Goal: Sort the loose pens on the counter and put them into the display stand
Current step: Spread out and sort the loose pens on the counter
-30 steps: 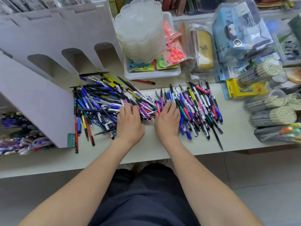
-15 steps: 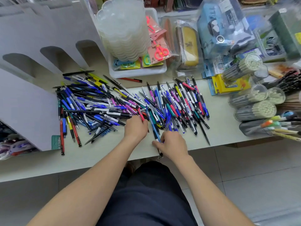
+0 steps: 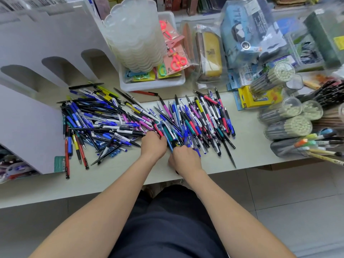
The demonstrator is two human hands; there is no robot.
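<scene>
Both hands have gone from lying flat on the heap to curling in near the counter's (image 3: 247, 153) front edge: the left hand (image 3: 153, 146) and right hand (image 3: 184, 159) each grip a few loose pens (image 3: 115, 120) (blue and dark ones, mostly). Sorting looks barely begun, with the heap across the counter's middle and the display stand (image 3: 31, 127) at its left end.

Pale counter (image 3: 251, 151), smooth matt top, its front edge running across the view from left to right. Below the counter: grey tiled floor (image 3: 297, 211) with thin grout lines and a dull sheen, darker toward the left. Beyond the counter's far edge: a shelf (image 3: 186, 4) of upright spines, blurred, possibly books. Light over the counter is soft and even, with faint, short shadows.
</scene>
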